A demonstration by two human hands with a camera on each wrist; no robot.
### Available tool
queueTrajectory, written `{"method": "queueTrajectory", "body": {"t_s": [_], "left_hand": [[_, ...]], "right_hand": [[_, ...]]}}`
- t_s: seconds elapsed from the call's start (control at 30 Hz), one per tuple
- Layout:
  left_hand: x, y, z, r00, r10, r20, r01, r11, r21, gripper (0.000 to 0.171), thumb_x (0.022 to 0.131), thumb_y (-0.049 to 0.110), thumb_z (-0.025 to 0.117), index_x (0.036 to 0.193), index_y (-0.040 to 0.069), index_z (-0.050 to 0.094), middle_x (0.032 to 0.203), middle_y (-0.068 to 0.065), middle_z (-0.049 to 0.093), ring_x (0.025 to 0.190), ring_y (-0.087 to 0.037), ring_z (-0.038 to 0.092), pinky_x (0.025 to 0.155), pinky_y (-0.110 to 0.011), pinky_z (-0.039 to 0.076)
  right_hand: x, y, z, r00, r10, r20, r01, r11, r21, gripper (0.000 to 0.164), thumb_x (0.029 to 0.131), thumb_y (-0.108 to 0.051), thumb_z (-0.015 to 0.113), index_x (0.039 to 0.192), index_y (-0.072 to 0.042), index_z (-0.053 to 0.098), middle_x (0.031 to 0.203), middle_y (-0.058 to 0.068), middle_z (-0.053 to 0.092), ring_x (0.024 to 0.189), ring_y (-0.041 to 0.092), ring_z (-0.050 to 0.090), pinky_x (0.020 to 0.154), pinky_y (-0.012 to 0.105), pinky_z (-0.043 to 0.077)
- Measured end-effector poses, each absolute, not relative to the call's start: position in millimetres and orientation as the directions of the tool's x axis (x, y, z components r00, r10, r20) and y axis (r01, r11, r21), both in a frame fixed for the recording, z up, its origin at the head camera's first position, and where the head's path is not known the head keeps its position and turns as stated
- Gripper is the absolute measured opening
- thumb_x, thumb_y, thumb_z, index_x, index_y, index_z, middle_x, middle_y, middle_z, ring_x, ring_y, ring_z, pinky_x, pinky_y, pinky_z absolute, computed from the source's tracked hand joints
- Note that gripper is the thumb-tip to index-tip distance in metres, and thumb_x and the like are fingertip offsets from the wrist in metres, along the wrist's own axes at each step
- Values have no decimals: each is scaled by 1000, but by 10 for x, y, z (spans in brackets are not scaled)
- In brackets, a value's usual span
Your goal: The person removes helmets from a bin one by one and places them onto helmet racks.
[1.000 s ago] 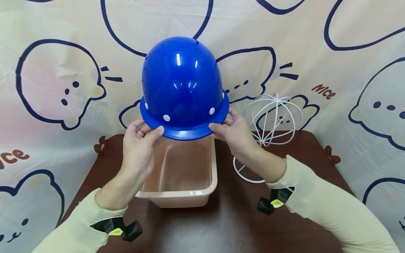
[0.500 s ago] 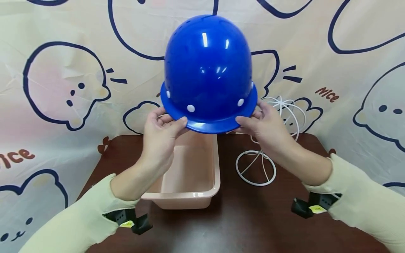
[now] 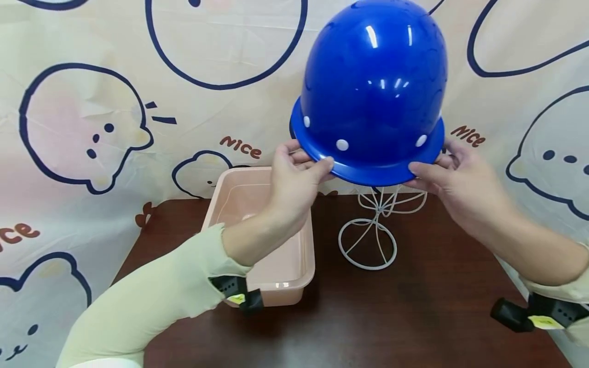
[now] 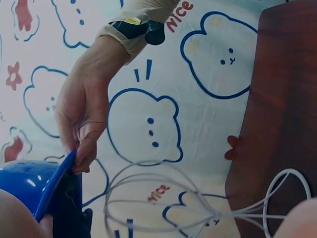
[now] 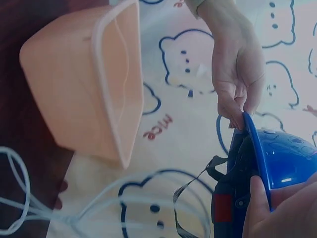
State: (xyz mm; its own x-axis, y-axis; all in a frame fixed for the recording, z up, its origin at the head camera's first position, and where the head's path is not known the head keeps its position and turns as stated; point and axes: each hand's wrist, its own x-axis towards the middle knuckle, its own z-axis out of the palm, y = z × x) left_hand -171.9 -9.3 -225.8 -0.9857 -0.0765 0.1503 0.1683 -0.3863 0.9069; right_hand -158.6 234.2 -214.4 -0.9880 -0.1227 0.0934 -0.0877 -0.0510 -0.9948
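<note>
A glossy blue hard hat [image 3: 375, 97] with white rivets is held up in the air, dome upward, in the head view. My left hand [image 3: 294, 184] pinches its brim on the left, thumb on top. On the opposite side my right hand [image 3: 469, 184] pinches the brim in the same way. Below and behind the hat stands a white wire stand [image 3: 378, 209], whose upper cage is mostly hidden by the hat. The right wrist view shows a black chin strap [image 5: 181, 208] hanging from the hat's underside, and the wire cage close below it.
A pink plastic bin [image 3: 307, 255] stands on the brown table [image 3: 414, 301], left of the wire stand and partly behind my left forearm. A patterned cloth [image 3: 221, 117] hangs behind the table.
Both hands have carried the hard hat to the right and upward in the view, from above the bin to above the wire stand. The bin and stand have stayed in place.
</note>
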Motion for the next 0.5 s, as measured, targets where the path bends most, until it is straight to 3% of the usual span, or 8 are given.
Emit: {"method": "queueTrajectory", "body": {"t_s": [0.17, 0.27, 0.5], "left_hand": [[-1745, 131, -2304, -989, -27, 149, 148, -375, 915, 52, 89, -19, 63, 132, -2, 40, 102, -12, 58, 80, -15, 63, 84, -37, 62], [-1750, 230, -2361, -989, -14, 146, 141, -370, 918, 51, 88, -19, 64, 130, -1, 41, 102, -12, 60, 77, -14, 62, 83, -37, 62], [-1774, 379, -2571, -993, 0, 117, 110, -327, 939, 51, 88, -17, 66, 130, 0, 42, 103, -14, 63, 78, -15, 65, 79, -35, 63]], "right_hand": [[-1536, 2590, -2185, -999, -43, 6, -10, 94, -996, 96, 91, -24, 76, 165, -23, 14, 164, 10, 33, 106, 6, 70, 84, 24, 59], [-1525, 2680, -2234, -999, -35, -28, 22, 145, -989, 98, 90, -29, 76, 165, -27, 11, 165, 8, 30, 105, 4, 70, 85, 23, 57], [-1510, 2827, -2477, -997, -43, -67, 64, 73, -995, 99, 94, -23, 72, 165, -23, 4, 166, 15, 26, 99, 7, 73, 82, 21, 58]]}}
